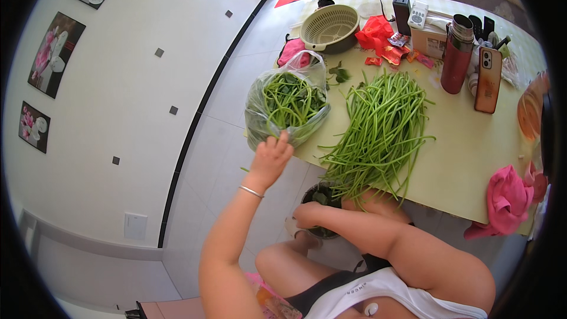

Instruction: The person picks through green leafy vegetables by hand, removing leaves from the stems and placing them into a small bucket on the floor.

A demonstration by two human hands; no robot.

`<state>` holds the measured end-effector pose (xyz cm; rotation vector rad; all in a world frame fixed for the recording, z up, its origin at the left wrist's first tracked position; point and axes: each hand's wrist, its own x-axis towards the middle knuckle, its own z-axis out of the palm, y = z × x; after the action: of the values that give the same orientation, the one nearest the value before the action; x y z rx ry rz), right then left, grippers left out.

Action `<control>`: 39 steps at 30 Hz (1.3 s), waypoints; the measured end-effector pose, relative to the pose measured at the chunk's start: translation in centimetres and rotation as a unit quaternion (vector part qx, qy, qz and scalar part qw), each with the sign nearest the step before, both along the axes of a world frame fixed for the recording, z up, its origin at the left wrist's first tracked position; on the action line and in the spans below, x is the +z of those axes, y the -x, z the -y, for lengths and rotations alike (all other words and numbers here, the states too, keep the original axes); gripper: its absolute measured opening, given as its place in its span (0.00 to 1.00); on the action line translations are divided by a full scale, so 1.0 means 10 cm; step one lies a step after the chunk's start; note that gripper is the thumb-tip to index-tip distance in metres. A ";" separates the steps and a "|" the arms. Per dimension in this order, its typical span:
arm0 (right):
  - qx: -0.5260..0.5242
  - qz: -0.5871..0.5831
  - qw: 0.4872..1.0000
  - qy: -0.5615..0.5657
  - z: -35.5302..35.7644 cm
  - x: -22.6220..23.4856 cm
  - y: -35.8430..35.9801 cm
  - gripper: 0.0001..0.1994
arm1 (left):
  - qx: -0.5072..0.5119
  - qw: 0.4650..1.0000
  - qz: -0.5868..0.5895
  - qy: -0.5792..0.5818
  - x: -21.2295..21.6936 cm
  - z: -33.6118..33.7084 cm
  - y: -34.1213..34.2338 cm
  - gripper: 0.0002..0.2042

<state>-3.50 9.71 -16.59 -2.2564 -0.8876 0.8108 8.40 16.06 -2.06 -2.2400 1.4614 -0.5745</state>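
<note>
My left hand, with a bracelet at the wrist, reaches the near side of a clear plastic bag. Its fingers are curled round a green stem that runs toward the bag's contents. Inside the bag are cut green stems and leaves. Lower down, my right hand is closed over the rim of a dark bin with green leaves in it; what its fingers hold is hidden. A big heap of long green stems lies on the table between them and overhangs its front edge.
On the yellowish table stand a colander, a red thermos and an upright phone. Red wrappers lie behind the heap. A pink cloth hangs over the right front corner. Loose leaves lie beside the bag.
</note>
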 end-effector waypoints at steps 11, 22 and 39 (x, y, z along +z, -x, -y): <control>-0.010 -0.014 1.000 -0.017 -0.01 0.03 -0.01 0.13 | 0.124 0.961 -0.085 0.232 0.36 -0.36 0.07 0.16; -0.018 -0.004 1.000 -0.001 -0.03 -0.02 0.02 0.13 | 0.131 0.989 0.006 0.066 0.25 0.08 0.20 0.16; -0.018 0.029 0.999 -0.010 0.17 0.19 0.01 0.15 | 0.305 0.881 -0.171 0.319 -0.72 -0.42 0.71 0.36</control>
<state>-3.57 7.97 -14.72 -2.2830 -0.8752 0.7202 1.30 20.27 -9.28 -3.2540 0.6257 -0.5046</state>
